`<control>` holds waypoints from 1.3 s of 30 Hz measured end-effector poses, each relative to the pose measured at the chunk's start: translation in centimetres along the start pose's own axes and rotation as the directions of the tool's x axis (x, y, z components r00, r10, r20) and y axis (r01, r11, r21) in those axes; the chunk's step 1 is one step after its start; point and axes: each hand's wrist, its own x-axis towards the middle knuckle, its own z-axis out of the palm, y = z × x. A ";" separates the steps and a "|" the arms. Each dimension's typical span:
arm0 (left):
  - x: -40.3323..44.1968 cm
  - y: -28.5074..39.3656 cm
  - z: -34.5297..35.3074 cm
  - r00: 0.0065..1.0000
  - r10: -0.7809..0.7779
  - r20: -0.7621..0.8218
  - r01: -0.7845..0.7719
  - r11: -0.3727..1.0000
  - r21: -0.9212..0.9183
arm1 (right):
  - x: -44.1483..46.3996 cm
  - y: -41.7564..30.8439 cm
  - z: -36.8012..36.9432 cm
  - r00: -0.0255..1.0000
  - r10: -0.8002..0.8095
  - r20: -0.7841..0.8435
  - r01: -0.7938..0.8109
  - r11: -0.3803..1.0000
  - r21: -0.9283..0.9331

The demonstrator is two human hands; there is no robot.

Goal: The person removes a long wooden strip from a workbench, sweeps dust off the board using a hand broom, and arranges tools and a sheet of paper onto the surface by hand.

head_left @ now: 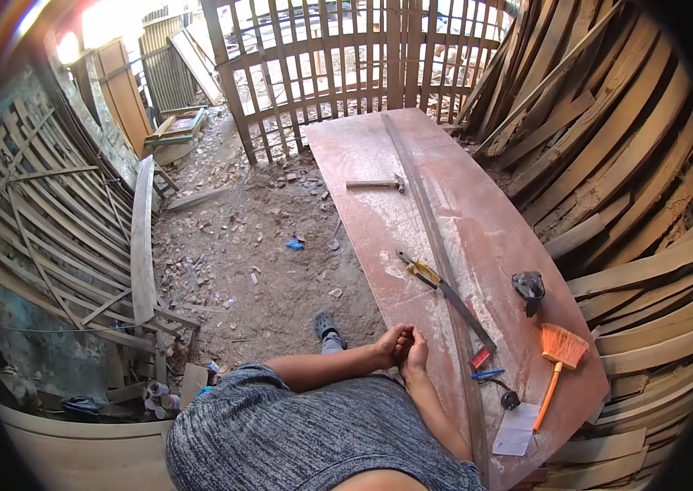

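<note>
The worktop [510, 237], a broad reddish board streaked with pale dust, runs from the person's right side toward the far fence. The left hand [392, 346] and right hand [417, 352] meet at its near left edge, touching each other. Their fingers are curled in narrow; at this size I cannot tell whether anything small is held between them.

Just right of the hands, a long dark strip [430, 225] lies lengthwise along the worktop. Over it slants a dark flat blade [467, 315], with a red piece [480, 358] at its near end. Yellow-and-dark pliers [422, 272] lie by the blade's far end. A blue pen [488, 374] is just nearer than the red piece, and a small dark round object [510, 400] sits beyond the far edge of a white paper [518, 430]. To the right lies an orange brush [563, 346], handle toward the near side; farther off is a dark, bulky object [530, 289]. A hammer [375, 184] lies well apart on the far left part, its head at the strip.

Left of the worktop, the earthen floor [240, 221] is littered with chips and a blue scrap [295, 244]. Stacked planks [608, 123] line the right side, long slats [51, 196] lean at the left, and a slatted fence [322, 78] closes the far side.
</note>
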 end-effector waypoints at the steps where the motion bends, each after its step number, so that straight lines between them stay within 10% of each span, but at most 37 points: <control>1: 0.1 0.0 -0.1 1.000 -0.002 0.010 0.002 1.000 0.007 | 0.2 0.2 -0.2 1.000 0.000 0.024 0.000 1.000 0.018; 39: -0.7 0.0 0.5 1.000 -0.001 0.017 -0.001 0.991 0.134 | 0.4 -0.1 -0.2 0.990 -0.117 -0.081 0.105 0.984 -0.141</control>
